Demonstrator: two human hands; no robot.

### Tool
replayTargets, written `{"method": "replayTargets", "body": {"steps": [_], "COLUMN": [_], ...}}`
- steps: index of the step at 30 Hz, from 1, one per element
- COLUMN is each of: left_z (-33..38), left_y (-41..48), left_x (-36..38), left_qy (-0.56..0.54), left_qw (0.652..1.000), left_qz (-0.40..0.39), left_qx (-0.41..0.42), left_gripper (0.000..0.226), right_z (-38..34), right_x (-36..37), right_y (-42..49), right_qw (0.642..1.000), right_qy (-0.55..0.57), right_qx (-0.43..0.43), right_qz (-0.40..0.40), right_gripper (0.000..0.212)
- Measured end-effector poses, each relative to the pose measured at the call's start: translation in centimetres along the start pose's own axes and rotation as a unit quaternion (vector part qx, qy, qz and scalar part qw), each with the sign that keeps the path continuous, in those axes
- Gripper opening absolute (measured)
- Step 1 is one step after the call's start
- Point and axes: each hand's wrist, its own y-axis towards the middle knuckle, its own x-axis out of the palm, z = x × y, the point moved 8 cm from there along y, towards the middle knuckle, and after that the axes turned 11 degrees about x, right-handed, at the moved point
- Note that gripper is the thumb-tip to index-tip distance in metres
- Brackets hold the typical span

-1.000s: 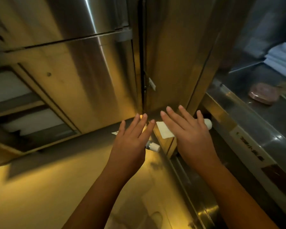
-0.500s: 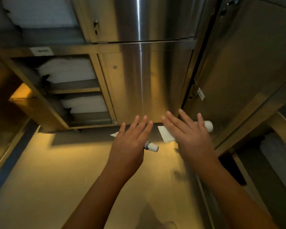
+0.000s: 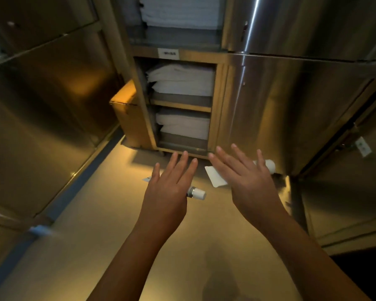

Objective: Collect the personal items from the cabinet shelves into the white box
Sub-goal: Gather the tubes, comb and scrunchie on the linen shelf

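Observation:
My left hand is held out over the floor with its fingers straight. A small tube with a white cap sticks out from under its palm, and the thumb is hidden beneath. My right hand is held the same way beside it. A larger white tube lies across under its palm, with the flat tail to the left and the cap to the right. Both tubes stay with the hands in the air. No white box is in view.
Ahead stands an open steel cabinet with folded white towels on its shelves, and more towels below. A brown cardboard box stands on its left. Steel doors close in on the right and steel panels on the left. The floor is yellow-lit.
The view has swung left, bringing the open towel shelves to the centre. Both hands keep the same pose, and the tubes have stayed under the palms.

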Motion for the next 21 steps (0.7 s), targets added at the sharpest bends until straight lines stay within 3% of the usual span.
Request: {"method": "replayTargets", "body": {"steps": [10,21], "left_z": [-11.4,-25.8], "left_y": [-5.4,-1.5], "left_x": [-1.5,-1.9], "left_qy": [0.034,0.029], "left_qw": [0.993,0.985], "left_qz": [-0.005,0.0], "left_qx": [-0.117,-0.17], "left_gripper": [0.08,0.071], "right_z": [-10.8,-18.2], "right_x": [6.1,12.6], "right_y": [5.3,18.9], "right_qw": [0.992,0.982], "right_qy": [0.038,0.067], "right_qx": [-0.096,-0.151], "right_qz": [-0.066,-0.093], "right_gripper": [0.071,0.068]}}
